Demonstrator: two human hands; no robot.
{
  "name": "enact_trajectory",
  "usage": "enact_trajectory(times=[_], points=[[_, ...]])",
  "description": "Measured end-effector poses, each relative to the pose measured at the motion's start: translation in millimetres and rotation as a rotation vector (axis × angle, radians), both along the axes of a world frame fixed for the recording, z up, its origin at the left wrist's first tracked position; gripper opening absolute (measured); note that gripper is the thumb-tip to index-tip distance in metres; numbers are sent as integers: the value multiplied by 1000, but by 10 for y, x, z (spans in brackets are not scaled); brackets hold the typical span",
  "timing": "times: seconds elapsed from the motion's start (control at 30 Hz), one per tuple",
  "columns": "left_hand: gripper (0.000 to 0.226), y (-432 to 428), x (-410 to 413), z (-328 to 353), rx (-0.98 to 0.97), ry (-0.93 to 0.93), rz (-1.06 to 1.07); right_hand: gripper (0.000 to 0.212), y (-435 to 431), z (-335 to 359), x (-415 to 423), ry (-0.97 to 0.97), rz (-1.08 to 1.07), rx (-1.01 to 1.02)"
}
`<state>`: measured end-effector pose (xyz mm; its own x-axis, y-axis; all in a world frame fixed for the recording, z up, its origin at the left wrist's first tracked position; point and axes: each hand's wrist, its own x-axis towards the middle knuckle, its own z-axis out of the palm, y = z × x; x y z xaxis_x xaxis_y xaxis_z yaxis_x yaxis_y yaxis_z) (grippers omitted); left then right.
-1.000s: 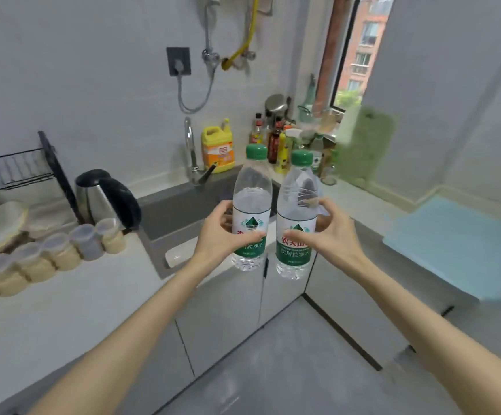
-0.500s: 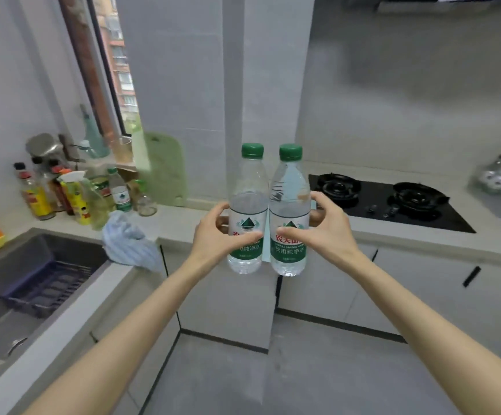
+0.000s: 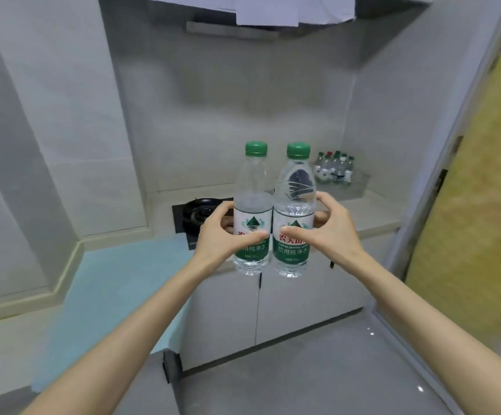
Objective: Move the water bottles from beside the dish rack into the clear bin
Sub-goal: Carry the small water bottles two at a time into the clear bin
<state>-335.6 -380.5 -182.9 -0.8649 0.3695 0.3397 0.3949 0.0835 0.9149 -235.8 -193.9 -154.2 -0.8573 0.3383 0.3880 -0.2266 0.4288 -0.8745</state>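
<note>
Counter (image 3: 372, 217): pale, L-shaped, carrying the stove (image 3: 199, 212). Cabinet (image 3: 297, 301): grey doors, directly below the stove. Stove: black, one burner visible, the rest hidden behind the hands. Bin (image 3: 360, 182): clear, on the counter in the corner well right of the stove, holding several upright small bottles (image 3: 334, 169). Left bottle (image 3: 253, 205) and right bottle (image 3: 295, 199): upright, side by side and touching, held in the air in front of the stove, well short of the bin. Left hand (image 3: 222, 238): fingers and thumb curled round the left bottle's label. Right hand (image 3: 333, 232): wrapped likewise round the right bottle. Caps (image 3: 256, 148): green, one on each held bottle.
</note>
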Motion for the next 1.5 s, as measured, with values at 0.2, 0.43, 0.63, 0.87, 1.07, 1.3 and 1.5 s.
enact_trajectory(times=[0.2,0.43,0.63,0.87,1.07,1.3,1.5], points=[[59,1065,-750,152,5,12,-200,68,810,135,-401,27,-191,-21],[62,2135,-1292,224,16,1,-351,66,1646,192,-743,43,-340,-59],[66,3017,-1693,133,7,-18,-399,66,2478,103,-1079,39,-380,-77],[58,4152,-2114,93,13,-28,-373,65,3655,46,-1582,28,-365,-71],[62,5155,-2590,103,16,-70,-331,72,4730,107,-2136,-22,-322,-33],[62,5916,-3170,56,2,-103,-289,71,5528,83,-2740,-41,-290,-29],[79,6426,-3815,-125,33,-183,-221,74,6081,-81,-3300,-64,-319,30]])
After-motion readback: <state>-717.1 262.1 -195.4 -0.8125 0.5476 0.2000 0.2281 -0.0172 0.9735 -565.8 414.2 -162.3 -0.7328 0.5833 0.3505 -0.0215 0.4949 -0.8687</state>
